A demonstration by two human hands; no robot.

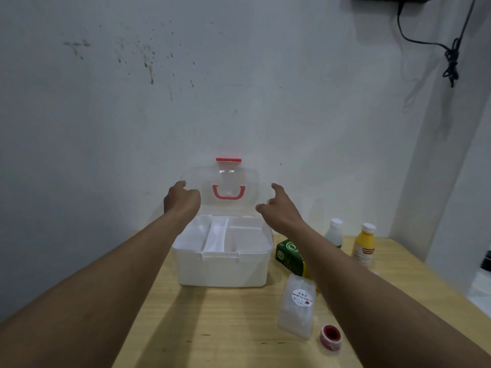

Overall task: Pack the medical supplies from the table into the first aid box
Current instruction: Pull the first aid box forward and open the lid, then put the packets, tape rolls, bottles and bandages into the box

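Left grip (pixel 183 199) clenched on lid (pixel 225 181) edge | right grip (pixel 279 208) released — beside lid

A pale wood-grain worktop (pixel 233 328) stands against a white wall and carries a white first aid box (pixel 221 264) toward its far left side, lid up and the divided tray inside showing. Just right of the box lies a green carton (pixel 289 254), and behind that, near the far edge, stand a clear bottle with a white cap (pixel 334 232) and a yellow bottle with a white cap (pixel 364 244), close together but apart. Nearer the front right lies a clear packet with a round label (pixel 296 305), and just beyond its near corner a red-and-white tape roll (pixel 330 337).
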